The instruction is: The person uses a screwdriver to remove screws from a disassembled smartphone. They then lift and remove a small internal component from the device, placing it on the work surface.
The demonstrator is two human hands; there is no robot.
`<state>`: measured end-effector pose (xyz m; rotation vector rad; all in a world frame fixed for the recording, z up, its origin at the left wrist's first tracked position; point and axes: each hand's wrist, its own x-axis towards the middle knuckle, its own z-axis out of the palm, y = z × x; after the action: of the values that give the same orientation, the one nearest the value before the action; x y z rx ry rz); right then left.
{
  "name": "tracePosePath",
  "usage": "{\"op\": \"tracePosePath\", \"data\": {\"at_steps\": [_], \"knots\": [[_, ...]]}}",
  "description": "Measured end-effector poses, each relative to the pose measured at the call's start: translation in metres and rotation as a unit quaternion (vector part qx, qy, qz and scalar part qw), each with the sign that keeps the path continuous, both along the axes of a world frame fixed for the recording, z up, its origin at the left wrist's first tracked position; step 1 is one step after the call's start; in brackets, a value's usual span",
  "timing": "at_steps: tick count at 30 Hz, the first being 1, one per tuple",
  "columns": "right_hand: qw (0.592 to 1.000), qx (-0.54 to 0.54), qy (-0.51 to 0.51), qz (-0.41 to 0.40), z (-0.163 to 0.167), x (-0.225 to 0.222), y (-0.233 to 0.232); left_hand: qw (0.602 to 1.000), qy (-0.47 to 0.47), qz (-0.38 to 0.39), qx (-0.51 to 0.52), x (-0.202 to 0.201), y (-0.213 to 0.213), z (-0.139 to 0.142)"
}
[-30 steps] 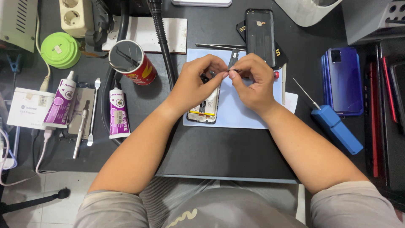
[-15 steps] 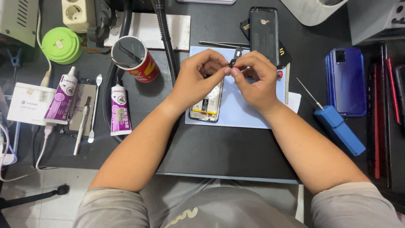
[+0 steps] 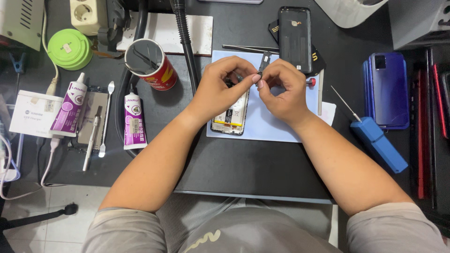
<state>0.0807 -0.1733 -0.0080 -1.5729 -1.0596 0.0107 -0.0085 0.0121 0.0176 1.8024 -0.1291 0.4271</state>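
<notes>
I see a big dark table point(image 3: 262, 173) with a light blue mat point(image 3: 276, 124) on it. An open phone point(image 3: 230, 117) lies on the mat, partly under my left hand point(image 3: 220, 91). My right hand point(image 3: 281, 89) is just beside the left one, fingertips touching. Both hands pinch 1 small dark part point(image 3: 265, 60) held up above the phone. 2 purple glue tubes point(image 3: 133, 122) lie far to the left, near a red cup point(image 3: 152, 63).
</notes>
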Motion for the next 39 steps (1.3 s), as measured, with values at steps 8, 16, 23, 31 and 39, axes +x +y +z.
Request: {"op": "tracePosePath", "data": {"at_steps": [8,16,23,31,39], "knots": [[1.0,0.014,0.001,0.013,0.006,-0.001,0.004,0.978,0.046,-0.061,-0.195,0.004,0.001,-0.012],[1.0,0.005,0.012,0.006,0.005,-0.002,0.002,0.981,0.058,-0.057,-0.178,0.0,0.0,-0.008],[1.0,0.011,-0.005,-0.003,0.003,-0.003,0.001,0.993,0.055,-0.032,-0.1,0.0,0.0,-0.003],[0.996,0.072,0.033,-0.038,-0.004,-0.002,0.0,0.999,-0.002,-0.009,0.041,-0.003,-0.001,0.003],[0.998,0.064,0.021,-0.012,-0.003,-0.003,0.001,0.997,-0.018,-0.006,0.07,-0.003,0.0,0.009]]}}
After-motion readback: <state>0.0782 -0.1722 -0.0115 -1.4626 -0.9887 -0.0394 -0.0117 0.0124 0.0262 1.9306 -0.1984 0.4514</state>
